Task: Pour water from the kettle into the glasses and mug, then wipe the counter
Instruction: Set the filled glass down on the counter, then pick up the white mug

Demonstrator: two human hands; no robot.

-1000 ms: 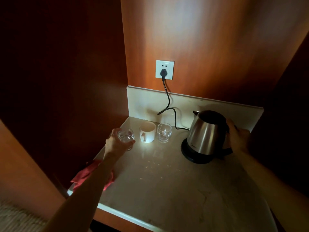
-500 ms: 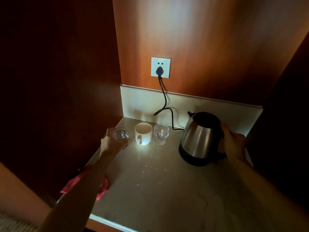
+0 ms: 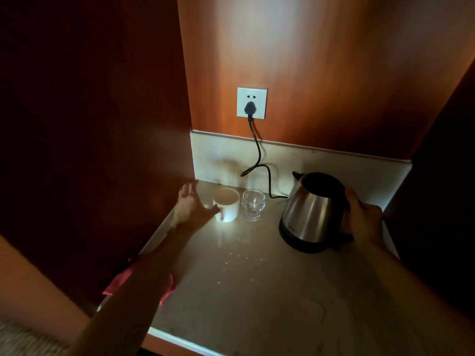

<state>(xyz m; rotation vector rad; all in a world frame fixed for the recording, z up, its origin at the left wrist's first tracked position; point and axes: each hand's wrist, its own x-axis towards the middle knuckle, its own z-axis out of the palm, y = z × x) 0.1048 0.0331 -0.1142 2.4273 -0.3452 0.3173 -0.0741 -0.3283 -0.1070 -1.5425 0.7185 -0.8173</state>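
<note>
A steel kettle (image 3: 312,211) with a black lid stands on its black base at the back right of the counter (image 3: 257,291). My right hand (image 3: 362,220) grips its handle. A white mug (image 3: 227,205) and a clear glass (image 3: 253,205) stand side by side near the back wall. Just left of the mug is my left hand (image 3: 191,204), fingers spread, thumb close to the mug's handle. No second glass shows; the spot behind my left hand is hidden.
A red cloth (image 3: 123,277) lies at the counter's left edge under my left forearm. Small drops (image 3: 236,258) speckle the counter in front of the mug. The kettle's black cord (image 3: 257,150) runs up to a wall socket (image 3: 252,102). Wood panels close in both sides.
My left hand held a small glass left of the mug; now its fingers are spread and the glass is out of sight. The right hand stays on the kettle's handle.
</note>
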